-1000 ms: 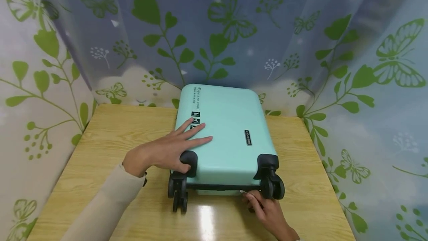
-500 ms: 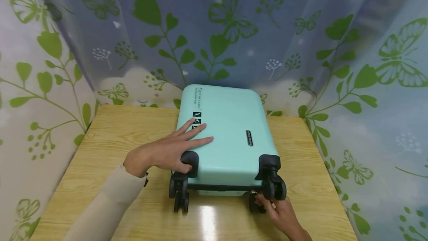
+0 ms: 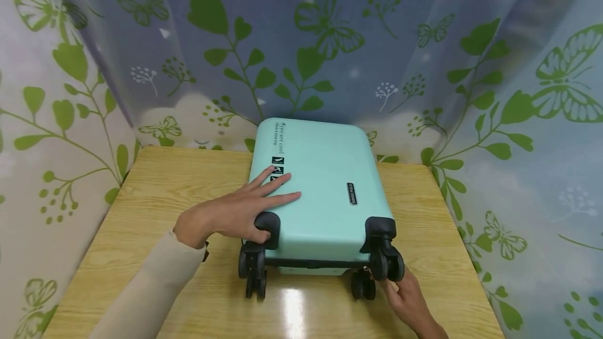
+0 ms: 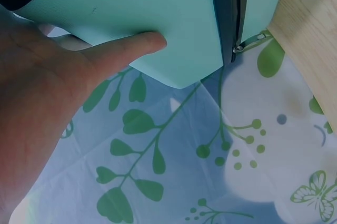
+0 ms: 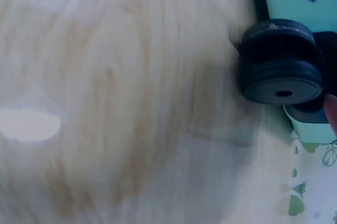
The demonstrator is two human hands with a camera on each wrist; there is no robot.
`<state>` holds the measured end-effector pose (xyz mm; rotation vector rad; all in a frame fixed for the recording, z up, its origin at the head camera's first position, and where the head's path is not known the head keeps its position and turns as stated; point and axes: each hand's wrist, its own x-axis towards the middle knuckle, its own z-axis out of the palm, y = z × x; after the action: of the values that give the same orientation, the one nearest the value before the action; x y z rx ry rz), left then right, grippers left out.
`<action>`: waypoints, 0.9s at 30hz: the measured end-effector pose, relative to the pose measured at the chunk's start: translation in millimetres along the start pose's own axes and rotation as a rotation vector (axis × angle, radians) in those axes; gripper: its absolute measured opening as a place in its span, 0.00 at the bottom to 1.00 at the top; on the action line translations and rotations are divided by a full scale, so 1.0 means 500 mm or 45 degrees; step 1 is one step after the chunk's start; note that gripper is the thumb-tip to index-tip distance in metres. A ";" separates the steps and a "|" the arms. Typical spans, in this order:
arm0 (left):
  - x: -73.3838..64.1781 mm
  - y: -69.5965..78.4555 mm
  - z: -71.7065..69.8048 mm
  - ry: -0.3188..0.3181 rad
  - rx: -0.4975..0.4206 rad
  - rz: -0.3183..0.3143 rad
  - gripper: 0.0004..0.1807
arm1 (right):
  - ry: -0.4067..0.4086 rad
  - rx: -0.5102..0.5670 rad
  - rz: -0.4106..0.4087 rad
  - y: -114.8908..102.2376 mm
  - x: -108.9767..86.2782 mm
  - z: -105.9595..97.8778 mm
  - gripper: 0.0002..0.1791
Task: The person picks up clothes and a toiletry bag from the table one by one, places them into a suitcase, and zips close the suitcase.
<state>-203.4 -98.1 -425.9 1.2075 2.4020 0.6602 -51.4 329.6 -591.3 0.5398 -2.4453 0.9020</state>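
Note:
A mint-green suitcase (image 3: 320, 171) lies flat with its black wheels toward me. My left hand (image 3: 231, 213) rests on its front left corner, fingers spread over the shell; in the left wrist view the thumb (image 4: 126, 50) lies straight against the shell. Low at the right, my right hand (image 3: 407, 297) is beside the upper right wheel (image 3: 387, 264), which hides its fingertips. A tiny bit of the zipper pull (image 3: 366, 269) shows there, at the end of the dark zipper seam (image 3: 315, 264). In the right wrist view, one fingertip (image 5: 331, 109) shows beside a wheel (image 5: 281, 66).
The suitcase stands on a light wooden table (image 3: 155, 213). Curtains (image 3: 301, 41) printed with leaves and butterflies hang behind and on both sides. Another wheel pair (image 3: 253, 271) sticks out at the left, and a lower wheel (image 3: 363, 285) at the right.
My right hand has moved right along the zipper seam with the zipper pull, from left of the right wheels to behind and past them. The left hand keeps its place on the shell.

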 end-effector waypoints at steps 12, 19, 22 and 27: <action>-0.001 -0.004 0.001 -0.008 -0.036 0.008 0.53 | 0.032 0.146 0.154 0.001 -0.010 0.006 0.26; 0.003 -0.003 0.000 -0.016 -0.048 0.017 0.53 | 0.015 0.162 0.188 0.003 -0.011 -0.006 0.24; 0.003 -0.002 -0.001 -0.024 -0.056 0.013 0.52 | -0.024 0.293 0.201 0.008 -0.008 -0.017 0.22; 0.001 -0.005 -0.003 -0.031 -0.059 0.012 0.53 | -0.045 0.487 0.207 0.018 -0.005 -0.030 0.20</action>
<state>-206.1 -99.1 -426.1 1.2020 2.3497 0.6961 -49.7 346.7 -587.1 0.4923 -2.3823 1.4552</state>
